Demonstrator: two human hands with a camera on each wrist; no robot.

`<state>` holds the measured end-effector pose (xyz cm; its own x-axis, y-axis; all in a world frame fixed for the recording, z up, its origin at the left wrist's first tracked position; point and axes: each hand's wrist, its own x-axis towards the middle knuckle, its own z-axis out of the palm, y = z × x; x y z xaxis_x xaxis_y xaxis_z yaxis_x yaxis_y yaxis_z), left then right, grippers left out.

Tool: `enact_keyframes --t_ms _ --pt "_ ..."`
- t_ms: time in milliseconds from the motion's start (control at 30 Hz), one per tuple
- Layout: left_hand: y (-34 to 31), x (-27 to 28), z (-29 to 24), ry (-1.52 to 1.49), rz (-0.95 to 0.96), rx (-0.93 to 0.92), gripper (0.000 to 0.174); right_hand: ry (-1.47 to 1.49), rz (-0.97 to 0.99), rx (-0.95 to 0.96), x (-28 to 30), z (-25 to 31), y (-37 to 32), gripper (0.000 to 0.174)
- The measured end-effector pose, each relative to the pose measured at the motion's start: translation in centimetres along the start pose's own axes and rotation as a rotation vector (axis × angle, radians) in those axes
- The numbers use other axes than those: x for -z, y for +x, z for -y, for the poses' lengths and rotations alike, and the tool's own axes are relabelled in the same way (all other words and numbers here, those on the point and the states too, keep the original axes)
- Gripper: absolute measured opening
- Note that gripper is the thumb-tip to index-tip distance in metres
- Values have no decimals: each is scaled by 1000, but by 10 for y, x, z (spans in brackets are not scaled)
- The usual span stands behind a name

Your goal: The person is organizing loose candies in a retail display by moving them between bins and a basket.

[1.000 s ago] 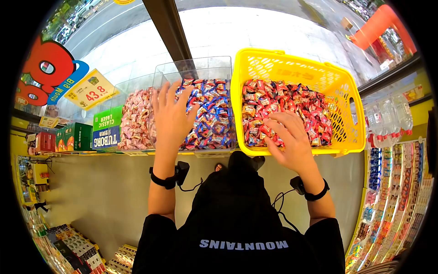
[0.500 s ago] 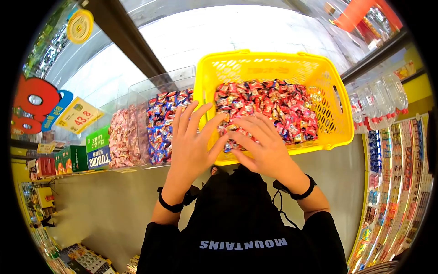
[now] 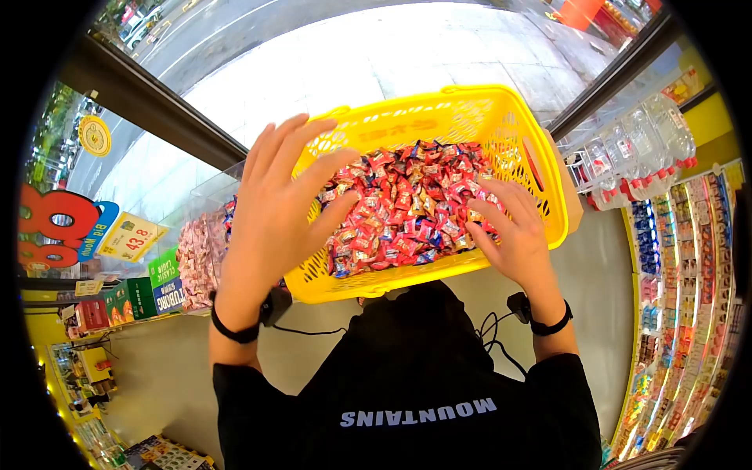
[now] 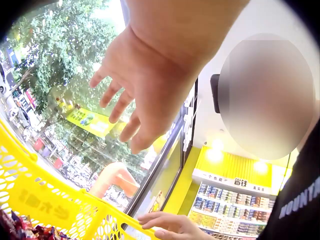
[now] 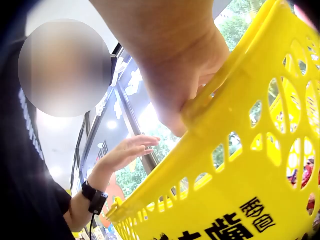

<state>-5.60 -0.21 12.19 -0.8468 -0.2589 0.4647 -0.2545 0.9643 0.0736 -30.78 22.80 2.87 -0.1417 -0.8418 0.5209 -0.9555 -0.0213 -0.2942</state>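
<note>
A yellow plastic basket point(image 3: 376, 291), pierced with holes, holds a broad heap of wrapped candies point(image 3: 407, 215), mostly red with some blue and gold. Over its left end my left hand point(image 3: 274, 207) is raised, fingers spread and holding nothing. The left wrist view shows that hand point(image 4: 150, 90) in the air above the basket wall point(image 4: 75, 200). My right hand point(image 3: 521, 235) reaches across the front right rim, its fingers loosely bent over the candies. In the right wrist view the basket's rim point(image 5: 165, 175) hides most of that hand's fingers.
To the left stand a clear bin of pink-wrapped candies point(image 3: 196, 251), a Tuborg box point(image 3: 166, 274) and a price sign point(image 3: 131, 236). Beyond the basket is a window onto a pavement. On the right are bottles point(image 3: 642, 157) and stocked shelves point(image 3: 674, 313).
The basket has shifted left in the head view as the view turned. My hands came close together over the basket's front, then spread apart; the left rose over its left end, the right moved right.
</note>
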Motion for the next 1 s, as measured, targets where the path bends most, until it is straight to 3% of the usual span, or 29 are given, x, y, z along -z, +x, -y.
enact_keyframes --t_ms 100,233,400,500,667,1000 --pt "50 -13 -1 -54 -22 -116 37 45 -16 -5 1 -12 1 29" --pt "101 -85 -2 -314 84 -233 35 107 -1 -21 -6 -19 1 27" --pt "92 -213 -27 63 255 -299 31 145 -21 -23 -9 -24 -3 24" --pt "80 -258 -22 196 322 -352 27 161 -16 -37 -10 -23 -5 25" --pt "62 -285 -16 175 294 -349 24 176 12 -65 -8 -23 -4 26" --pt "61 -278 -20 25 352 -277 25 181 29 -99 -6 -21 -3 26"
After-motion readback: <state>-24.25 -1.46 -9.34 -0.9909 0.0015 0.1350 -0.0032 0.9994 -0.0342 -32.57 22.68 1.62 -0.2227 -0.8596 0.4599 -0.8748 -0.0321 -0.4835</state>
